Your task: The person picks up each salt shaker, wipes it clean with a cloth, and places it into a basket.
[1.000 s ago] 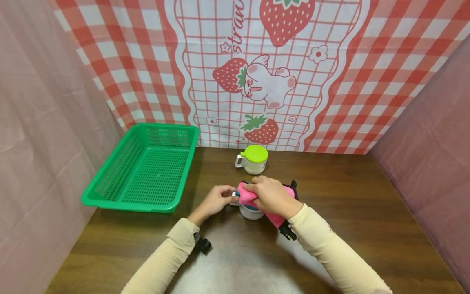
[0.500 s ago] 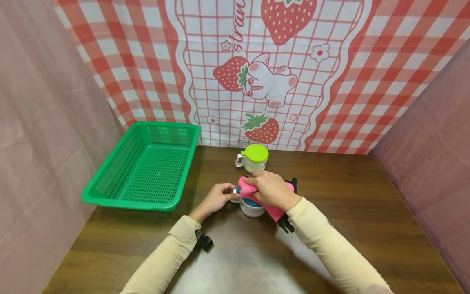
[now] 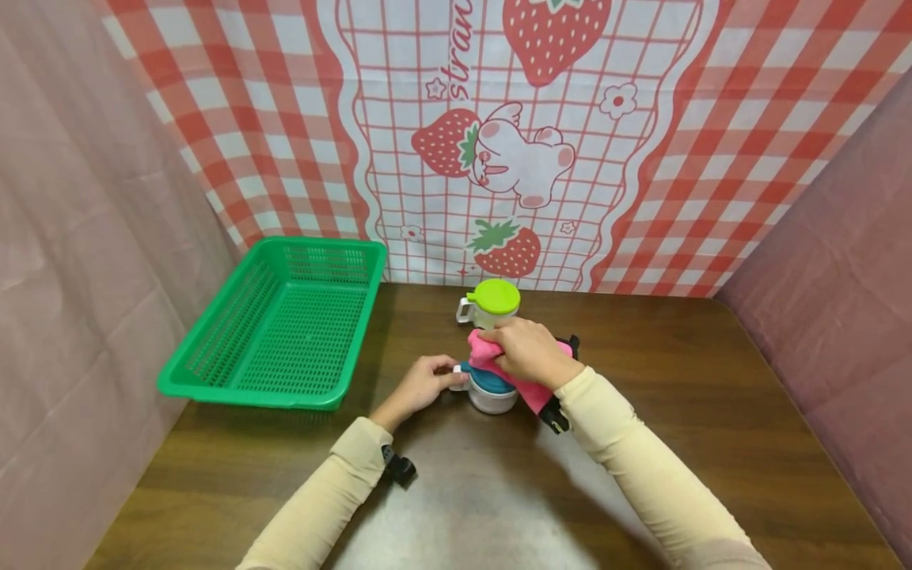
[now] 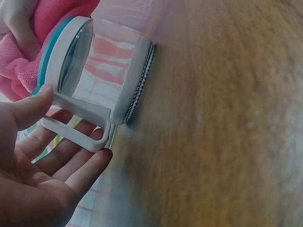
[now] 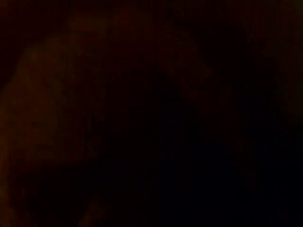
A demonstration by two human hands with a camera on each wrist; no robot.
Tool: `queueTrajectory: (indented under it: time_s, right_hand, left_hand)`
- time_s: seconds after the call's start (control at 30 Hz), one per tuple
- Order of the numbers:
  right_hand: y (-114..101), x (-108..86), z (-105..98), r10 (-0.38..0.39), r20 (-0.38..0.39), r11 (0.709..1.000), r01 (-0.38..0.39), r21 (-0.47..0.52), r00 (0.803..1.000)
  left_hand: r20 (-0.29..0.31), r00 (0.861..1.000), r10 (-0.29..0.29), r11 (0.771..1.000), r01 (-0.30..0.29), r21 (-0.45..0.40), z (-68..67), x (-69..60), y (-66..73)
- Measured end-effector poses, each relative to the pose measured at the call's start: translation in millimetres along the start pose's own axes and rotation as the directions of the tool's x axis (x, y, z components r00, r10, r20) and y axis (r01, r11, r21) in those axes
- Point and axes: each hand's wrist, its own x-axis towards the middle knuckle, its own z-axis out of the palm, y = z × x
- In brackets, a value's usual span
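A clear jar with a blue lid (image 3: pixel 488 379) and a white handle stands upright on the table. My left hand (image 3: pixel 420 385) pinches its handle (image 4: pixel 78 137); in the left wrist view the thumb of the left hand (image 4: pixel 42 165) lies on the handle's upper end, the fingers behind it. My right hand (image 3: pixel 530 352) grips a bunched pink cloth (image 3: pixel 484 352) against the far right part of the lid; the rest of the cloth hangs under the right wrist. The right wrist view is almost black and shows no clear detail.
A second jar with a lime-green lid (image 3: pixel 497 296) stands just behind the right hand, its handle toward the left. A green basket (image 3: pixel 347 380) sits at the left of the wooden table (image 3: pixel 684 372). A checked curtain hangs behind.
My right hand has moved slightly away from me with the cloth, uncovering more of the blue lid. The left hand stays at the handle.
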Motion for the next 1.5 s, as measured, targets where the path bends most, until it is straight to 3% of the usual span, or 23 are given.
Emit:
queueTrajectory:
  time_s: [0.37,0.63,0.93,1.2,1.5]
  right_hand:
    - [12,-7.7,-1,0.063,0.003,0.998,-0.063,0.027,0.998]
    - [22,-21.0,0,0.104,-0.059,0.992,-0.099,0.075,0.993]
    - [29,-35.1,5,0.099,-0.112,0.989,-0.085,0.120,0.989]
    - [32,-44.7,5,0.093,-0.144,0.989,-0.075,0.125,0.985]
    - [43,-57.4,7,0.082,-0.210,0.988,-0.052,0.148,0.974]
  left_hand:
    - [-0.028,0.999,-0.024,1.000,0.023,-0.006,2.0,-1.6,0.1]
    - [-0.034,0.999,-0.015,0.999,0.016,0.029,1.9,0.4,1.2]
    - [-0.027,1.000,0.006,0.998,-0.004,0.070,0.8,-2.4,3.4]
    - [-0.010,1.000,0.024,0.998,-0.023,0.062,0.2,-0.8,5.1]
    - [0.068,0.996,0.050,0.998,-0.053,0.039,-1.8,-3.8,1.4]
